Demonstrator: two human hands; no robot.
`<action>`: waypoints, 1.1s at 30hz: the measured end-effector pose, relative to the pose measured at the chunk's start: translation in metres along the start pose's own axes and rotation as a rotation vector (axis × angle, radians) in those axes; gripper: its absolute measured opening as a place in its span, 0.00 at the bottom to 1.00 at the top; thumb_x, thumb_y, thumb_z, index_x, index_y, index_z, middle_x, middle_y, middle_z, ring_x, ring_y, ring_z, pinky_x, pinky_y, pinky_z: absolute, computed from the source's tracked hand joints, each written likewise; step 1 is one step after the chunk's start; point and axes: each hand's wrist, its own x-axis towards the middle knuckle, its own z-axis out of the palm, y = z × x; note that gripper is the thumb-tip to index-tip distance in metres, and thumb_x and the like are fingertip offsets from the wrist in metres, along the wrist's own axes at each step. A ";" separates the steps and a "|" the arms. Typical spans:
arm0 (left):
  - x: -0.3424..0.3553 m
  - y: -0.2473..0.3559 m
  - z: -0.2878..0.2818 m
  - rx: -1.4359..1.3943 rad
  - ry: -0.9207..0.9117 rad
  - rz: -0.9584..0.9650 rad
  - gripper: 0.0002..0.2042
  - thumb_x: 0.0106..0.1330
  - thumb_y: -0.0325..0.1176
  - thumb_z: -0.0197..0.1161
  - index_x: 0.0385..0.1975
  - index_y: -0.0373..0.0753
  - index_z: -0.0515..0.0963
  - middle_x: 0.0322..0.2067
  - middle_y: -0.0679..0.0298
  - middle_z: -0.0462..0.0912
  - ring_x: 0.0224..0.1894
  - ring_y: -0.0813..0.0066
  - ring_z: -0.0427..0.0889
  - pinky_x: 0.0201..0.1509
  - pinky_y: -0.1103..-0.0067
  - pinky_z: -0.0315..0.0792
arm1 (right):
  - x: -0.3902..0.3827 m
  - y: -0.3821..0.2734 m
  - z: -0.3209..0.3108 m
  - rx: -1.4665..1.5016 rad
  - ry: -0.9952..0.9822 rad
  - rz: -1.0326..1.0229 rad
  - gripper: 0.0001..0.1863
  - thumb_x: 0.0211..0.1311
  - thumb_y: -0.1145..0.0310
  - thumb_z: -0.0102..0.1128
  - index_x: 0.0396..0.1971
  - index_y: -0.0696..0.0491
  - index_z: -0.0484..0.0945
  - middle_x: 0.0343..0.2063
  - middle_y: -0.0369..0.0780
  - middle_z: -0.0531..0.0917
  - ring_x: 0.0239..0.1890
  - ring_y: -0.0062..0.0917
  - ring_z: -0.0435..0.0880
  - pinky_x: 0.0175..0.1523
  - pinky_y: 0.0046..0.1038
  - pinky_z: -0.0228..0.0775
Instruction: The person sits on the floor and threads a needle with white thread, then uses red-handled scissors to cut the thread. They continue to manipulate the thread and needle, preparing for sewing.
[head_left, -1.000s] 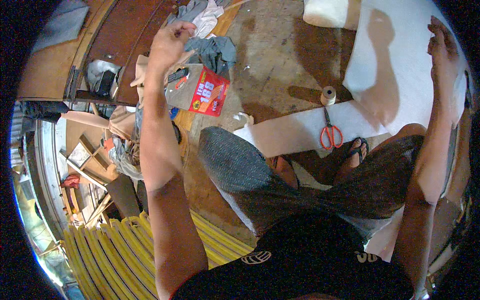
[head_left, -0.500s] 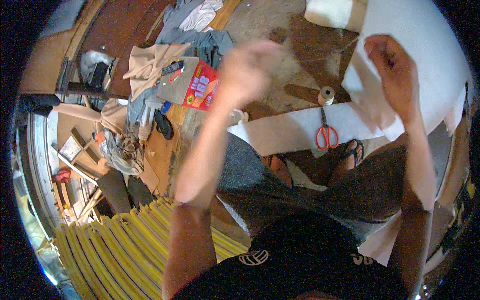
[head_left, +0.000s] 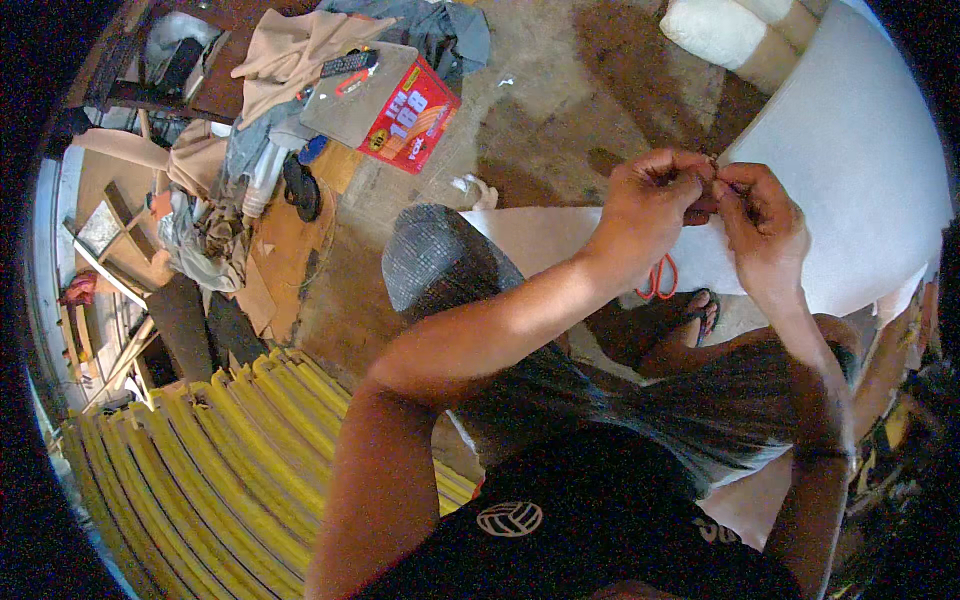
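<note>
My left hand and my right hand meet above the white sheet, fingertips pinched close together. Whatever lies between them is too small to make out. Just below my left hand, the orange handles of a pair of scissors show; the blades are hidden behind the hand. The white sheet spreads to the right, and a paler strip runs left from under my hands across my knees. The thread spool cannot be seen in this view now.
A grey board with a red printed end carries a remote control. Around it lie heaped clothes and a black sandal. White-and-tan rolls rest at the far side. A yellow slatted bench stands at lower left.
My left hand has swung right and down to meet my right hand, which has come slightly lower and left. Their fingertips are now together. The thread spool has gone out of sight.
</note>
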 end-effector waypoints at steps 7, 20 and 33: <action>0.024 0.044 -0.029 0.378 0.177 0.295 0.08 0.72 0.33 0.53 0.40 0.38 0.78 0.33 0.64 0.83 0.37 0.72 0.83 0.40 0.75 0.74 | 0.032 -0.004 0.041 0.220 0.164 -0.077 0.11 0.68 0.65 0.58 0.40 0.58 0.80 0.32 0.46 0.84 0.33 0.30 0.84 0.40 0.29 0.76; 0.033 0.088 -0.050 0.021 0.119 0.258 0.06 0.69 0.28 0.59 0.42 0.34 0.77 0.40 0.58 0.83 0.41 0.60 0.85 0.42 0.73 0.80 | -0.100 0.269 0.208 -0.629 -0.742 -0.042 0.30 0.57 0.62 0.56 0.58 0.62 0.68 0.48 0.52 0.78 0.51 0.46 0.79 0.56 0.45 0.72; 0.026 0.099 -0.041 0.148 0.062 0.243 0.13 0.71 0.29 0.57 0.53 0.36 0.75 0.40 0.60 0.81 0.40 0.68 0.84 0.41 0.78 0.78 | -0.050 0.174 0.176 -0.589 -0.764 0.297 0.28 0.45 0.65 0.65 0.45 0.66 0.71 0.36 0.54 0.84 0.40 0.42 0.86 0.41 0.40 0.80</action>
